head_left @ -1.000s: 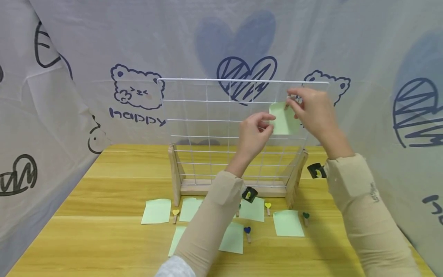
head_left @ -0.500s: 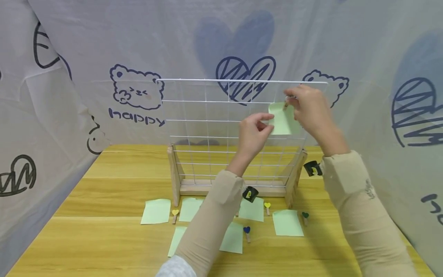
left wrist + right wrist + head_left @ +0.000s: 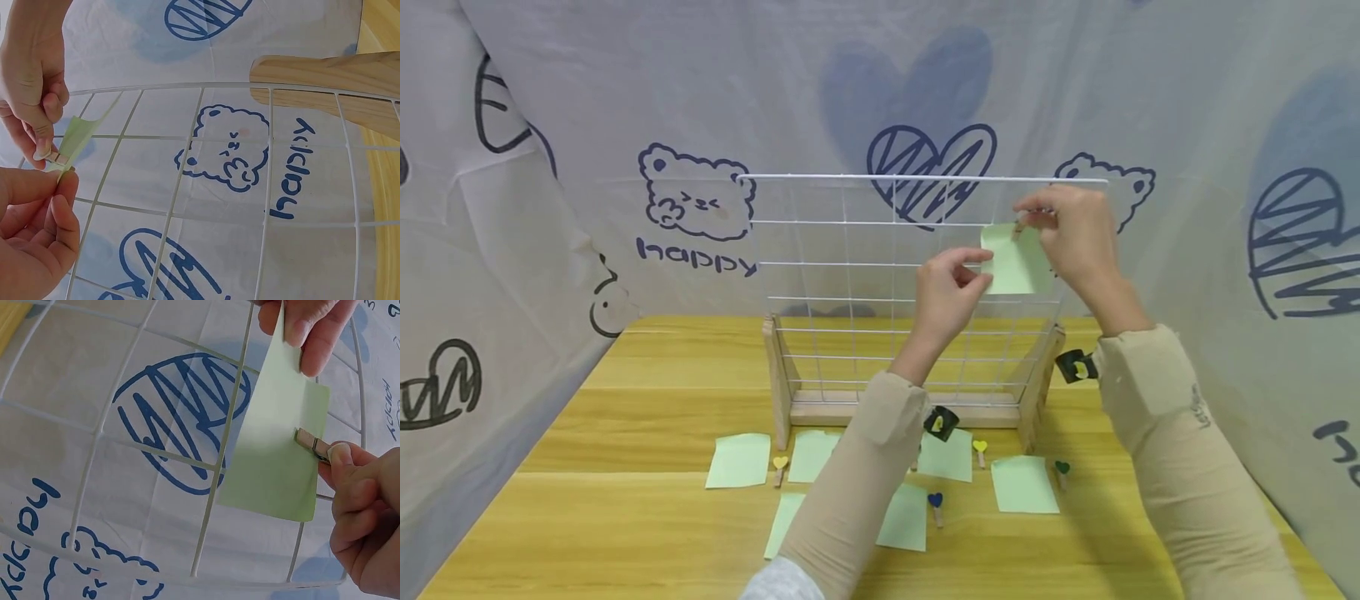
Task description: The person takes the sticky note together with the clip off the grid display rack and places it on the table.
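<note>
My right hand (image 3: 1075,237) pinches a small wooden clip (image 3: 312,445) between thumb and fingers (image 3: 342,457), its tip on the top edge of a green note (image 3: 1013,260). My left hand (image 3: 946,292) pinches the note's left edge between thumb and forefinger; its other fingers are curled. I see the note held against the upper right part of a white wire grid (image 3: 820,267), just under its second wire from the top.

The grid stands upright in a wooden stand (image 3: 778,379) on a yellow wooden table (image 3: 625,500). In front of the stand lie more green notes (image 3: 739,458), well apart from my hands, with small heart-topped clips (image 3: 780,467) between them: yellow, blue and dark green ones. My sleeves (image 3: 1195,467) are beige, with a black camera mount at each wrist.

Behind and on both sides of the table hangs a pale cloth (image 3: 587,108) printed with dark blue hearts, bears and the word "happy".
</note>
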Tool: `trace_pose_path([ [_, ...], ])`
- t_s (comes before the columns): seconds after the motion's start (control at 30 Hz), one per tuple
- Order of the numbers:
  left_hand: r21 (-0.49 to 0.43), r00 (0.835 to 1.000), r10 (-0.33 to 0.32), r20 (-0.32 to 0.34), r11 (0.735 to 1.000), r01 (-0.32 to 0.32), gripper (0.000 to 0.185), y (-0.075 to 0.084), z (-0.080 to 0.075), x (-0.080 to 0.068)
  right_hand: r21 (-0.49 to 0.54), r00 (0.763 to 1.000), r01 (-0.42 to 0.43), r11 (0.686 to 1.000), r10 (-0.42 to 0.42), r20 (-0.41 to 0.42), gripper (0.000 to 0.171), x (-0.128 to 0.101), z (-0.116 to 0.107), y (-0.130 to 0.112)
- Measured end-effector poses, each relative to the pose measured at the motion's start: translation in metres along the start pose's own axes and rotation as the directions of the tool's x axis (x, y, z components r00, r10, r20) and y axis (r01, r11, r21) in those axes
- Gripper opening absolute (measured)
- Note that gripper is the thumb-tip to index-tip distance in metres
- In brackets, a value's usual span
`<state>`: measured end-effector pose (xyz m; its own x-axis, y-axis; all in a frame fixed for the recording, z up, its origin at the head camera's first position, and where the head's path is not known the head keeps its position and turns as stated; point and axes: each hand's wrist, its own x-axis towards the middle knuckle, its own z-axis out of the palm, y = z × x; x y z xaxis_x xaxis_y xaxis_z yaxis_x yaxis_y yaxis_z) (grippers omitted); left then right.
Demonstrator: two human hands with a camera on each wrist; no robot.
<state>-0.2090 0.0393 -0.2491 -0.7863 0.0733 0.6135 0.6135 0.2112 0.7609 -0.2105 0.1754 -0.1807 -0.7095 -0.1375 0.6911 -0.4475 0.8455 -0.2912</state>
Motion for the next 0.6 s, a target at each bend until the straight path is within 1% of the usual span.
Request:
trace_pose_path([
  [0.17,0.001,1.000,0.008,-0.002,1.000,-0.008,0.020,0.0000,-0.0003,-0.0002,0.006,0.999,-0.008,1.000,0.008,-0.046,0.021,-0.0001,0.0009,0.0003],
  [0.27,0.013,1.000,0.010,-0.006,1.000,-0.010,0.019,0.0009,-0.0003,-0.0004,-0.008,0.995,-0.008,1.000,0.007,-0.098,0.023,0.0005,0.0010,0.0007],
  [0.33,0.017,1.000,0.016,-0.011,1.000,-0.015,0.019,0.0019,-0.0004,-0.0005,-0.020,0.991,0.007,1.000,-0.009,-0.135,0.022,0.0011,0.0011,0.0010],
  [0.5,0.022,0.999,0.026,-0.021,0.999,-0.026,0.020,0.0040,-0.0001,-0.0022,-0.028,0.969,0.076,0.997,-0.081,-0.233,0.019,0.0006,0.0014,0.0004],
  [0.6,0.020,0.999,0.023,-0.026,1.000,-0.023,0.020,0.0042,0.0003,-0.0034,-0.023,0.957,0.097,0.995,-0.100,-0.272,0.017,0.0003,0.0007,-0.0027],
])
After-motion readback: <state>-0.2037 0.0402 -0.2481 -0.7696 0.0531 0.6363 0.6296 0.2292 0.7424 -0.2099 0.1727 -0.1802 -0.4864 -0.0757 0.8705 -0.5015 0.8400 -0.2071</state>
